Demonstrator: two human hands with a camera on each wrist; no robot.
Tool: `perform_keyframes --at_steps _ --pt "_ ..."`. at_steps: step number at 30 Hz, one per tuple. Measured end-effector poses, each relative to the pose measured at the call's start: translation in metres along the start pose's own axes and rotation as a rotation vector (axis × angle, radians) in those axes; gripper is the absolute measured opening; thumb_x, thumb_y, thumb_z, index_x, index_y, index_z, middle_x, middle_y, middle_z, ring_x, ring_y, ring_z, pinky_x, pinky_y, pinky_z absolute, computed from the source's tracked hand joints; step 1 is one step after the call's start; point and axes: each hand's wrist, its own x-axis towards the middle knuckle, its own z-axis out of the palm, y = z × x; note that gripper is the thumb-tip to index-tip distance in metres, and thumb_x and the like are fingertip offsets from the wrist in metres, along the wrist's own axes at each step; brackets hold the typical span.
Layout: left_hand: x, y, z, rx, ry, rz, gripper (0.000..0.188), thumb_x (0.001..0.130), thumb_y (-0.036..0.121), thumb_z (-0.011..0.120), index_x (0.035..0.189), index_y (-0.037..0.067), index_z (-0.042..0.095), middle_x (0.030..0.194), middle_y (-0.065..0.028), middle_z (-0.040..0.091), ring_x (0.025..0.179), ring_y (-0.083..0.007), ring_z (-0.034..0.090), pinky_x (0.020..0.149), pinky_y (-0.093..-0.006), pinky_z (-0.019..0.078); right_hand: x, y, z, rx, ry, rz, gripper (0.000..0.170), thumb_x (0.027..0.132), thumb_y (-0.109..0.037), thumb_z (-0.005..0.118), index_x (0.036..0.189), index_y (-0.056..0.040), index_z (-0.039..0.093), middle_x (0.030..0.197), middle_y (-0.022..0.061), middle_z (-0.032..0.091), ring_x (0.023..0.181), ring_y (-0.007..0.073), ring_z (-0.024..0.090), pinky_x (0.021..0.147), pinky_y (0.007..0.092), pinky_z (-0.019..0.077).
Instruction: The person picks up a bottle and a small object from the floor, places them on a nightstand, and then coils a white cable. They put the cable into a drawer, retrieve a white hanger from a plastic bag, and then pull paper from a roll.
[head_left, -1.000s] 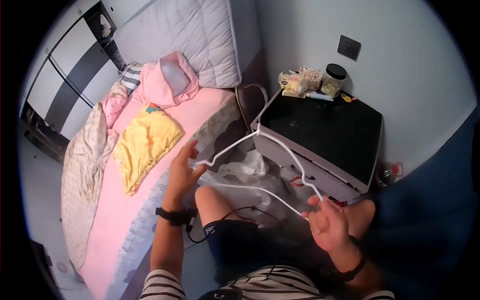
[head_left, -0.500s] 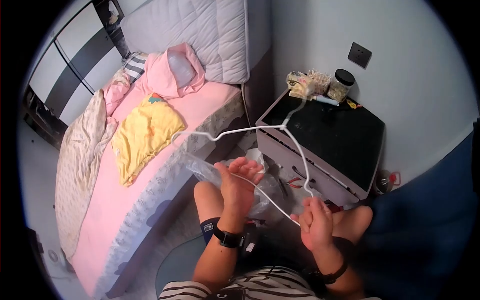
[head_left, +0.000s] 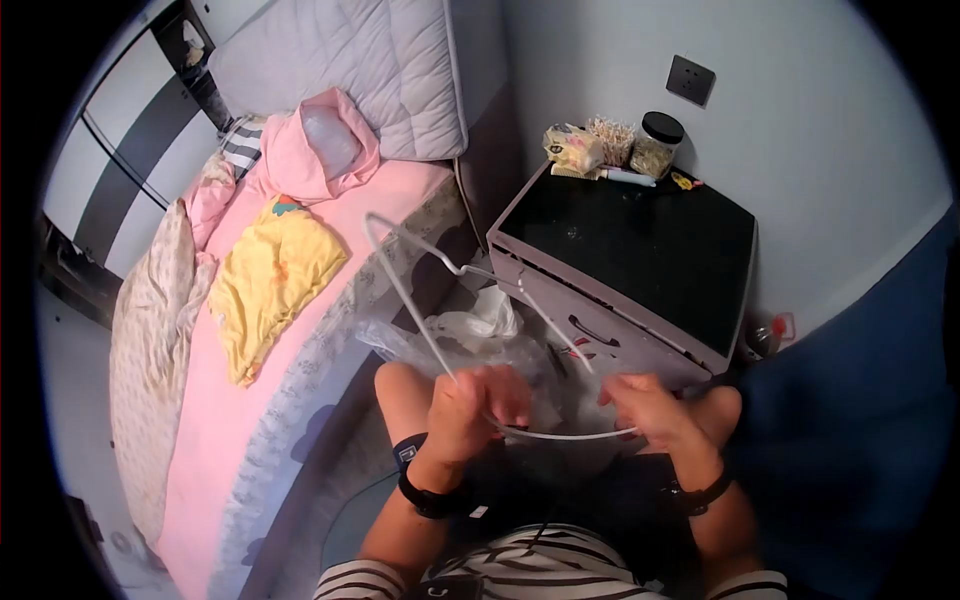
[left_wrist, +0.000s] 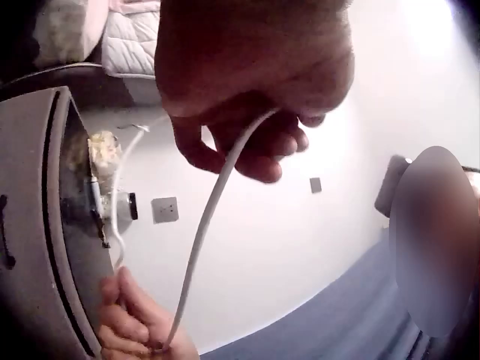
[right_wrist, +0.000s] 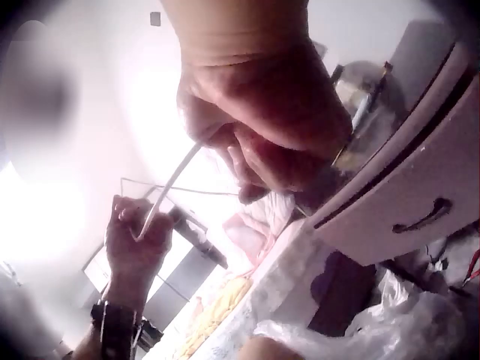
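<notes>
A white clothes hanger (head_left: 560, 437) is held up in front of the person's lap, its frame bent out of the usual triangle. In the head view, my left hand (head_left: 470, 410) grips the long bar, fingers curled round it and slightly blurred. My right hand (head_left: 650, 410) holds the hanger at its right end, where the bar and the notched shoulder wire come together. From the left wrist view, the hanger's bar (left_wrist: 201, 240) runs from under the left palm down to the right hand (left_wrist: 139, 322). The right wrist view has the left hand (right_wrist: 139, 244) round the same bar.
A black-topped nightstand (head_left: 640, 260) stands ahead, bearing a lidded jar (head_left: 655, 155) and cotton swabs (head_left: 610, 138). Crumpled clear plastic (head_left: 480, 325) lies on the floor before it. To the left is a bed with a pink sheet (head_left: 400, 190) and a yellow cloth (head_left: 275, 290).
My left hand went from open beside the hanger, through its frame, to gripping the long bar. The hanger has turned, its far corner now pointing up and left. My right hand keeps its hold.
</notes>
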Motion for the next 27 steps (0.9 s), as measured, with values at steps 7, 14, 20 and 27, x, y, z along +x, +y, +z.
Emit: perform_keyframes --at_steps 7,14,20,27 --pt "0.014 0.010 0.015 -0.025 0.237 0.085 0.048 0.096 0.044 0.035 0.060 0.013 0.033 0.050 0.0010 0.028 0.043 -0.0138 0.029 0.050 -0.0309 0.0283 -0.002 -0.002 0.029 -0.105 -0.141 -0.002 0.031 0.093 -0.031 0.049 0.077 -0.0060 0.059 0.062 -0.0040 0.046 0.056 0.0059 0.038 0.050 0.0212 0.0303" --pt "0.025 0.024 0.038 -0.193 0.246 0.297 0.049 0.099 0.043 0.027 0.059 0.015 0.031 0.051 0.0030 0.025 0.043 -0.0113 0.026 0.053 -0.0284 0.0272 0.001 0.044 0.076 0.224 -0.277 -0.151 0.031 0.093 -0.036 0.049 0.077 -0.0094 0.057 0.063 -0.0062 0.044 0.055 0.0035 0.038 0.049 0.0200 0.0291" --pt "0.032 0.029 0.050 -0.297 0.237 0.371 0.049 0.100 0.040 0.026 0.058 0.015 0.031 0.052 0.0031 0.028 0.044 -0.0105 0.028 0.056 -0.0273 0.0275 -0.012 0.047 0.123 0.292 -0.213 -0.227 0.035 0.096 -0.032 0.043 0.071 -0.0079 0.048 0.061 -0.0048 0.040 0.057 0.0056 0.036 0.054 0.0222 0.0316" --pt "0.035 0.019 0.053 -0.402 0.218 0.376 0.048 0.100 0.041 0.027 0.059 0.015 0.033 0.053 0.0031 0.030 0.046 -0.0110 0.030 0.058 -0.0286 0.0297 -0.015 0.064 0.139 0.281 -0.256 -0.391 0.036 0.096 -0.034 0.042 0.074 -0.0064 0.046 0.069 -0.0015 0.042 0.063 0.0075 0.038 0.056 0.0255 0.0333"
